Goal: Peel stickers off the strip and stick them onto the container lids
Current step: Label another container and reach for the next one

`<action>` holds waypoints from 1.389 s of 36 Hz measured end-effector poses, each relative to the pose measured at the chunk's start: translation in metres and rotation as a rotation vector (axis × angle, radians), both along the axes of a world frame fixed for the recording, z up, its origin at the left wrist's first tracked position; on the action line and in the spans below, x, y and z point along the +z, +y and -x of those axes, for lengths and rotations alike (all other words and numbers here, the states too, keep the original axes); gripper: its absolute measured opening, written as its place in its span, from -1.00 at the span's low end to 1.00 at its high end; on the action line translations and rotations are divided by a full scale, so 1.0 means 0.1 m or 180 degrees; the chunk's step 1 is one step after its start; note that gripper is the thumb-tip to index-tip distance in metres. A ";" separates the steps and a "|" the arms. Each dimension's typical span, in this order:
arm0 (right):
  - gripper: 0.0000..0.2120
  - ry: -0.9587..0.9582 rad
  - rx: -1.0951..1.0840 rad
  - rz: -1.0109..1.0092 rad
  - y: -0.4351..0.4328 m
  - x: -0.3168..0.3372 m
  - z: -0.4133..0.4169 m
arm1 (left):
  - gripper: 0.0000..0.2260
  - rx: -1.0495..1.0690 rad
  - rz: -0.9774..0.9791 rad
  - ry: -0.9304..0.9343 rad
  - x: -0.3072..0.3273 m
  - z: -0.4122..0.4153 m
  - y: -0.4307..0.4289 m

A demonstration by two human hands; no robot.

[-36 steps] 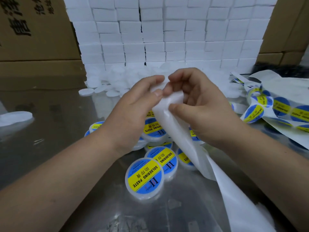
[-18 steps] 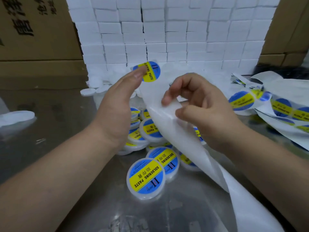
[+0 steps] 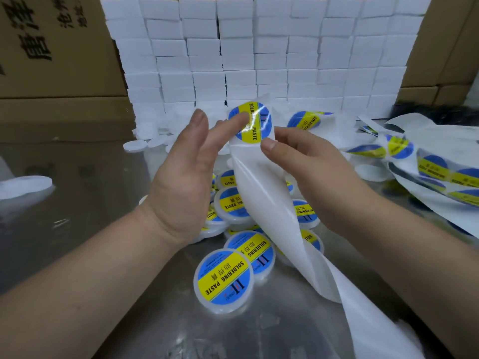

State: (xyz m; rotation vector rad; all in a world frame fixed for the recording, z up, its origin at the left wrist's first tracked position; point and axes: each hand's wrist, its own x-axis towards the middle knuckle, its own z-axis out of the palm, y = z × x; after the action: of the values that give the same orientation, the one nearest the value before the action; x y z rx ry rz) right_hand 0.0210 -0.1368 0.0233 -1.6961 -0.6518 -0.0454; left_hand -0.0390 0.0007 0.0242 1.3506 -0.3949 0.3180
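A sticker (image 3: 250,123) is being peeled: strip (image 3: 259,193) pinched by the right hand (image 3: 305,161), left hand (image 3: 181,182) grip apart, touching it; bare lid (image 3: 134,145) needed next.

Bright, even light washes out the stacked white boxes (image 3: 259,47), streaks glare across the round blue-and-yellow sticker (image 3: 256,132) and gleams off the reflective metal tabletop (image 3: 77,203); wide-angle edges bow.

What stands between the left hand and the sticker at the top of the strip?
Nothing visible does. A finger of the left hand touches the sticker, and the right hand pinches the strip just below it.
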 end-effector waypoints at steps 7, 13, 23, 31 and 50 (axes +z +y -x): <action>-0.80 -0.0021 0.0003 -0.0399 0.01 0.00 0.00 | -0.42 -0.0261 0.0145 0.0073 -0.03 -0.03 0.01; -0.75 -0.0214 -0.0567 -0.0708 -0.02 -0.02 -0.10 | -0.49 0.0358 -0.0465 0.0199 -0.06 -0.10 0.06; -0.67 -0.0251 -0.1192 -0.0523 -0.02 -0.04 -0.18 | -0.78 0.1893 -0.1858 0.0555 0.28 -0.55 0.25; -0.67 -0.0348 -0.1304 -0.0383 -0.04 -0.05 -0.19 | -0.78 0.1540 -0.4109 0.0968 0.31 -1.35 0.33; -0.65 -0.0333 -0.1036 -0.0422 -0.05 -0.03 -0.14 | -0.59 0.1490 -0.3886 0.1765 -0.01 -1.80 0.31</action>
State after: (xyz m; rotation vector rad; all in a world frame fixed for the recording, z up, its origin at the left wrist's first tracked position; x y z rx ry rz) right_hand 0.0345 -0.1414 0.0199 -1.6637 -0.4337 -0.4018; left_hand 0.1413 0.0317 0.0234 2.6456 0.2884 0.0358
